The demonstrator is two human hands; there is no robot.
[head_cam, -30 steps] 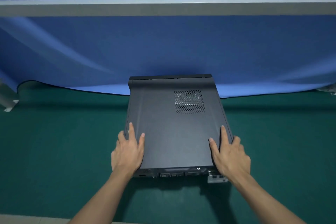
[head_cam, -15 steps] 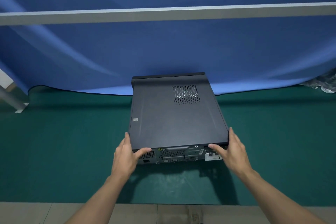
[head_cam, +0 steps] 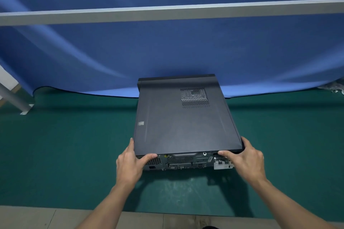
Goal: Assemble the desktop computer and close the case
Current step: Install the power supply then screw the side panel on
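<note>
- The left hand (head_cam: 130, 165) has its fingers (head_cam: 131, 145) clamped round the near-left corner of the computer case (head_cam: 186, 126), with the thumb hooked under the lid's rear edge.
- The right hand (head_cam: 248, 161) grips the near-right corner the same way.
- The case lies flat mid-worktop (head_cam: 74, 154), lid on, its far end by the blue cloth (head_cam: 167, 52).
- It is likely heavy, stiff sheet steel with smooth paint. It is best held at the corners and folded edges, not the vent grille (head_cam: 194, 97).
</note>
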